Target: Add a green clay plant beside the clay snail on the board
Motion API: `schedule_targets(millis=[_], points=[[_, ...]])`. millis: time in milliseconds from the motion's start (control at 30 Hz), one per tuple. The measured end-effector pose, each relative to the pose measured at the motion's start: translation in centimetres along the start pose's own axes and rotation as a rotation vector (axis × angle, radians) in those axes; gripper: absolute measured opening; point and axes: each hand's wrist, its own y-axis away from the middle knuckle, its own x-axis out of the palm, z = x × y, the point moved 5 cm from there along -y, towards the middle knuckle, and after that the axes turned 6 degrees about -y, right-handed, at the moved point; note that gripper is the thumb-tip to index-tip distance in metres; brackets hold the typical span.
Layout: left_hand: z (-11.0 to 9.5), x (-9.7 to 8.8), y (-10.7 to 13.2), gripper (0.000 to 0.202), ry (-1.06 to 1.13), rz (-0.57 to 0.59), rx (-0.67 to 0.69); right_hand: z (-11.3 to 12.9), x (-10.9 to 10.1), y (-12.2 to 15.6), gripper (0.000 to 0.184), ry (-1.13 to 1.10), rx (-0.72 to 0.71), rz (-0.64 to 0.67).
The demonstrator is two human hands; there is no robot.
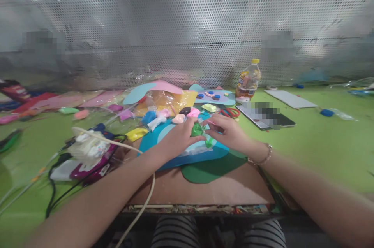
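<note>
My left hand point(187, 133) is closed on a packet of green clay point(197, 129), held between thumb and fingers. Close beside it, my right hand point(223, 131) is pinched at the packet's clear edge; a thin pink bit shows at its fingers, too small to name. A smaller green piece point(208, 143) lies just below the hands on blue cut-out paper point(175, 161). Around the far side of this paper sit soft clay packets: yellow point(136, 134), blue point(149, 117), pink point(193, 112) and black point(184, 111).
Red-handled scissors point(230, 112) and a phone point(263, 117) lie right of the hands, with a bottle point(248, 80) behind. A white cable point(146, 197) crosses by my left forearm, near a purple device point(90, 170). A perforated metal screen point(187, 30) bounds the green table point(321, 146).
</note>
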Motion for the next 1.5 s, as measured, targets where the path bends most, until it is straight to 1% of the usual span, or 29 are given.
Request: schedule_targets(millis=[133,267,333,400,500,667,700,767,867,933,1100,1200,1267,1333,1433,1500], points=[[-0.2,-0.2,0.1,0.04,-0.097,-0.006,0.029,-0.1,0.2,0.0,0.015,-0.021,-0.003,0.016],[-0.6,-0.3,0.3,0.044,-0.188,-0.042,0.081,0.1,0.1,0.2,0.02,0.05,-0.047,0.008],[-0.6,-0.3,0.4,0.045,-0.197,-0.069,0.097,0.1,-0.1,0.3,0.019,0.051,-0.06,-0.006],[-0.6,0.0,0.4,0.043,-0.188,-0.079,0.112,0.0,0.1,0.3,0.017,0.032,-0.05,0.02],[-0.4,0.8,0.3,0.039,-0.232,-0.048,0.15,-0.6,0.5,0.4,0.015,0.049,0.003,0.084],[-0.2,1.4,0.3,0.038,-0.297,-0.042,0.192,-1.6,1.3,0.5,0.006,0.076,0.211,0.182],[-0.3,1.4,0.3,0.037,-0.299,-0.038,0.198,-1.6,1.4,0.5,0.005,0.085,0.225,0.189],[-0.3,1.5,0.3,0.035,-0.29,-0.03,0.201,-1.3,1.5,0.5,0.003,0.106,0.208,0.19],[-0.4,1.4,0.2,0.035,-0.28,-0.028,0.196,-0.8,1.6,0.4,0.003,0.12,0.171,0.167],[-0.3,1.4,0.2,0.034,-0.275,-0.027,0.189,-0.9,1.5,0.4,0.005,0.125,0.182,0.144],[-0.2,1.1,0.2,0.035,-0.263,-0.041,0.149,-1.4,0.4,0.4,0.008,0.155,0.255,-0.006],[-0.1,0.9,0.2,0.038,-0.258,-0.052,0.117,-1.7,-0.4,0.4,0.007,0.127,0.294,-0.08],[-0.1,0.9,0.2,0.04,-0.254,-0.056,0.107,-1.6,-0.4,0.3,0.004,0.093,0.284,-0.076],[0.0,1.0,0.2,0.04,-0.246,-0.055,0.109,-1.1,0.0,0.2,0.001,0.06,0.225,-0.027],[0.1,1.2,0.2,0.039,-0.23,-0.05,0.136,-0.3,0.7,0.2,0.008,0.016,0.145,0.039],[0.1,1.3,0.2,0.039,-0.221,-0.041,0.159,0.0,1.0,0.3,0.012,-0.017,0.135,0.069]])
